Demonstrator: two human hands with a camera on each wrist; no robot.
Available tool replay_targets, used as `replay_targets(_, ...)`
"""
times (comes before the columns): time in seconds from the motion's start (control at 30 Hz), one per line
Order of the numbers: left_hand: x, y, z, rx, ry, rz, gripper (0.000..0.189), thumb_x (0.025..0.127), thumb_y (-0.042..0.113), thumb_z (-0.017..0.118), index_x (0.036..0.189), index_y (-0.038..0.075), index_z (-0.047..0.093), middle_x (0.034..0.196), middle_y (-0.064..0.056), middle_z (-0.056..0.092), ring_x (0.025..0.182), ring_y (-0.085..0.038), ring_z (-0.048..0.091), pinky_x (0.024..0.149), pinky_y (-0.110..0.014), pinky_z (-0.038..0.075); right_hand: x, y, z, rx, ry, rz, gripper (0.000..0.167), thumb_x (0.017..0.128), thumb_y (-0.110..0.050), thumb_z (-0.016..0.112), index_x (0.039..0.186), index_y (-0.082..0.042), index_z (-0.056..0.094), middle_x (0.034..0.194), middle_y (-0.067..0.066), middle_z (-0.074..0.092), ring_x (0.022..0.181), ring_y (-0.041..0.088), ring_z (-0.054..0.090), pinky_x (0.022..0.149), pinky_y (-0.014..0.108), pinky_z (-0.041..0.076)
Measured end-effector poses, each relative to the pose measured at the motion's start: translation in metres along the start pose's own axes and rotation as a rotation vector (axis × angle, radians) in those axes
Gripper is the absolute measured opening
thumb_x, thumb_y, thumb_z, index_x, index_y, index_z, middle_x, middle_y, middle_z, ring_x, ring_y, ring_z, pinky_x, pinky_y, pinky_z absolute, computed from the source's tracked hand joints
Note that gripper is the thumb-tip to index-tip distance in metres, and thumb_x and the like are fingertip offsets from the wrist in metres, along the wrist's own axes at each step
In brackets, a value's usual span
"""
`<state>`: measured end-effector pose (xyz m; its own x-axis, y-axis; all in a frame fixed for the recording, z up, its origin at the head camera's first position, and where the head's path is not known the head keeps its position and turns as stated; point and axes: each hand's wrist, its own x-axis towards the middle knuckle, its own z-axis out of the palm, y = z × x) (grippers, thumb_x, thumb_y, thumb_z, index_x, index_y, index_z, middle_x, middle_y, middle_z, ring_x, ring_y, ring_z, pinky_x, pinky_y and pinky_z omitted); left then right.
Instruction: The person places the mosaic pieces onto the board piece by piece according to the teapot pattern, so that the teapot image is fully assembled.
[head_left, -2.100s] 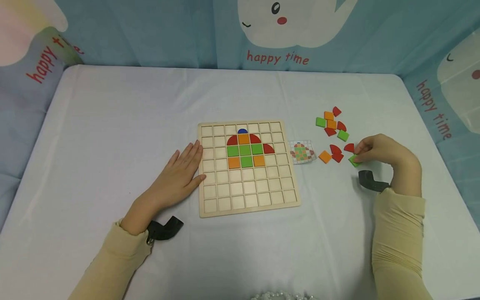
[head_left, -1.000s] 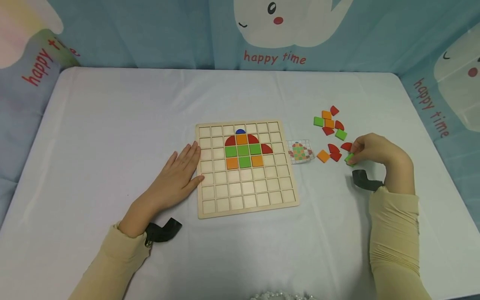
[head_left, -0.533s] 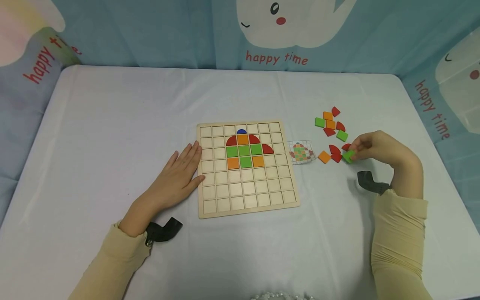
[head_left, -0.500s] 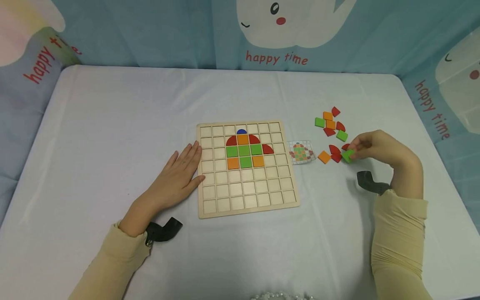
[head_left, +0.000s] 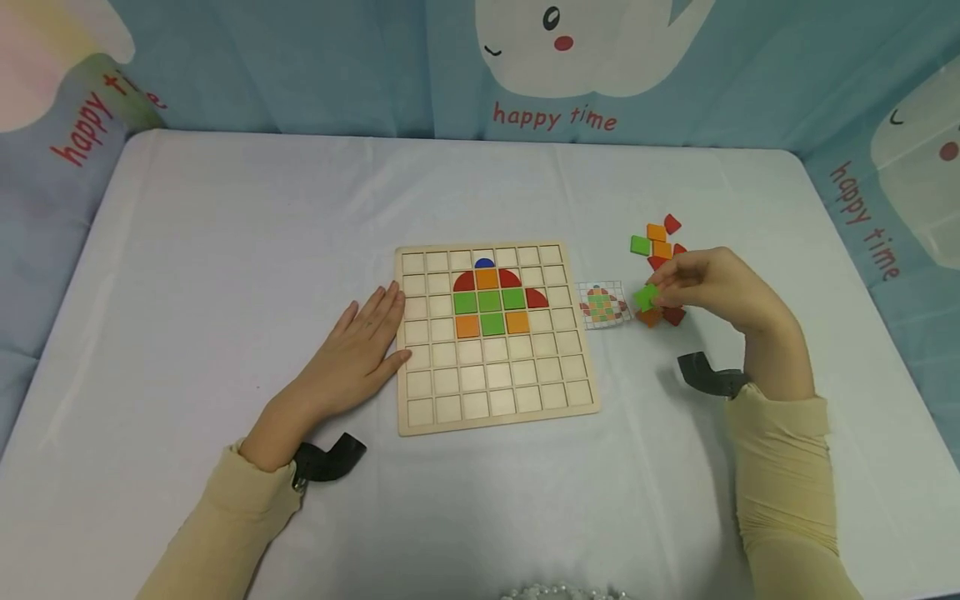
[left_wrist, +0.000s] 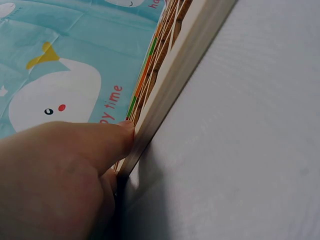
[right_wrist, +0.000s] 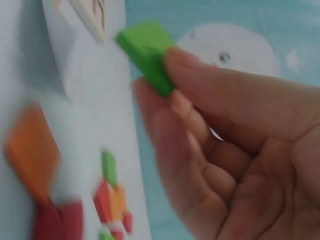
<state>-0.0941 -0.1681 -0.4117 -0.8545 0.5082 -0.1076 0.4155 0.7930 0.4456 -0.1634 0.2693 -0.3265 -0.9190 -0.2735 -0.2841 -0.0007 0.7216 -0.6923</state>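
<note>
A green square tile (right_wrist: pixel 147 47) is pinched between the thumb and fingers of my right hand (head_left: pixel 716 287), held over the loose pieces to the right of the board. My left hand (head_left: pixel 348 362) lies flat with straight fingers, its fingertips and thumb at the left edge of the wooden grid board (head_left: pixel 498 408). In the left wrist view the thumb (left_wrist: pixel 107 142) touches the board's side. Set in the grid are green squares, orange squares, red quarter-round pieces and a blue half-round piece (head_left: pixel 484 262). A small pattern card (head_left: pixel 602 304) lies against the board's right edge.
Behind the right hand lie loose tiles, among them a green square (head_left: pixel 641 245), orange squares (head_left: pixel 656 232) and a red piece (head_left: pixel 672 223). An orange tile (head_left: pixel 648 318) and a red piece (head_left: pixel 674 316) sit below that hand. A printed blue curtain (head_left: pixel 300 67) borders the white table.
My right hand has picked the green square up from the right side of the loose pieces and carried it left toward the card. My left hand has stayed at the board.
</note>
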Motion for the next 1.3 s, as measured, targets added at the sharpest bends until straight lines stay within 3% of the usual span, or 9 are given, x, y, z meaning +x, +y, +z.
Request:
replay_targets(0.3, -0.001, -0.001, 0.0, -0.002, -0.002, 0.002, 0.071, 0.101, 0.033, 0.041, 0.149, -0.002, 0.003, 0.157, -0.014, -0.001, 0.144, -0.027, -0.005, 0.113, -0.047, -0.003, 0.016, -0.031, 0.046, 0.173, -0.017, -0.059, 0.022, 0.08, -0.005, 0.074, 0.1, 0.005, 0.067, 0.079, 0.003, 0.066, 0.069, 0.013, 0.059, 0.057, 0.023, 0.048)
replay_targets(0.5, 0.0, 0.0, -0.001, -0.009, -0.01, 0.001, 0.071, 0.101, 0.033, 0.041, 0.149, -0.003, 0.004, 0.157, -0.015, -0.001, 0.144, -0.027, -0.005, 0.113, -0.048, -0.003, 0.022, -0.046, 0.074, 0.22, -0.093, -0.11, 0.017, 0.081, -0.002, 0.073, 0.096, 0.004, 0.069, 0.079, 0.007, 0.066, 0.072, 0.017, 0.06, 0.065, 0.024, 0.052)
replay_targets(0.73, -0.001, -0.001, -0.002, -0.014, -0.007, 0.002, 0.07, 0.101, 0.032, 0.041, 0.149, -0.003, 0.004, 0.157, -0.015, -0.001, 0.144, -0.027, -0.005, 0.113, -0.049, -0.003, 0.032, -0.073, 0.102, 0.148, -0.207, -0.233, 0.013, 0.081, -0.002, 0.073, 0.093, 0.001, 0.071, 0.078, 0.005, 0.067, 0.069, 0.017, 0.058, 0.065, 0.023, 0.048)
replay_targets(0.93, 0.0, 0.0, 0.0, -0.011, 0.002, 0.011, 0.071, 0.101, 0.032, 0.042, 0.149, -0.003, 0.005, 0.157, -0.015, 0.0, 0.144, -0.028, -0.004, 0.113, -0.048, -0.002, 0.04, -0.093, 0.123, 0.037, -0.292, -0.37, 0.012, 0.082, 0.004, 0.068, 0.092, 0.0, 0.072, 0.085, 0.004, 0.069, 0.076, 0.015, 0.06, 0.074, 0.026, 0.051)
replay_targets(1.3, 0.0, -0.001, 0.001, -0.006, 0.001, 0.002, 0.071, 0.101, 0.033, 0.042, 0.15, -0.002, 0.004, 0.157, -0.014, 0.0, 0.144, -0.027, -0.004, 0.113, -0.048, -0.002, 0.043, -0.107, 0.149, -0.13, -0.274, -0.43, 0.01, 0.084, -0.003, 0.07, 0.092, -0.006, 0.075, 0.085, 0.0, 0.068, 0.075, 0.01, 0.059, 0.068, 0.023, 0.049)
